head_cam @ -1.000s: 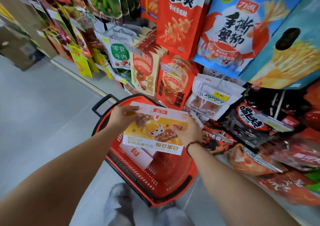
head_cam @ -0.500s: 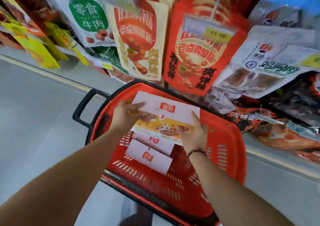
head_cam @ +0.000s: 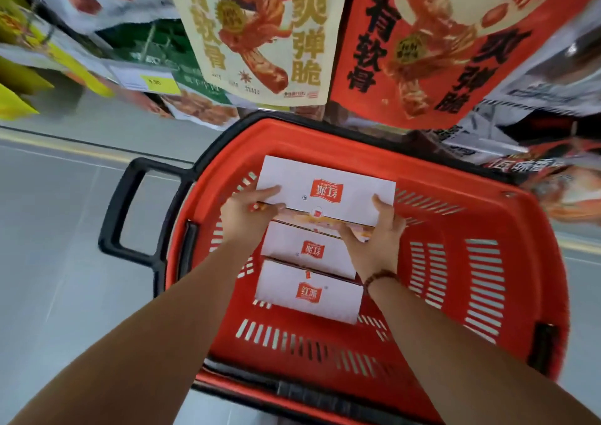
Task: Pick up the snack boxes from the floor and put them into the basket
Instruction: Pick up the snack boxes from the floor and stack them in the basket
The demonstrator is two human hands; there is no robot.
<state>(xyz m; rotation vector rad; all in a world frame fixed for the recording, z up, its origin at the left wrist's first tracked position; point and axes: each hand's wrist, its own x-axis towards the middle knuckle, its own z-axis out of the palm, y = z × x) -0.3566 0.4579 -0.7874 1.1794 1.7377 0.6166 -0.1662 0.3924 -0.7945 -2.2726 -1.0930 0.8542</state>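
Both hands, left (head_cam: 247, 218) and right (head_cam: 379, 232), grip the box (head_cam: 328, 192) by its short ends. Its long axis runs hand to hand, above the basket (head_cam: 455, 171).

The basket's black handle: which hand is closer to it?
Left. The left hand grips the top box at its edge nearest the handle; the right hand holds the opposite edge.

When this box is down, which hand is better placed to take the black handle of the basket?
Left, probably. The left hand holds the box on the side of the basket where the black handle sticks out; the right hand holds the opposite side.
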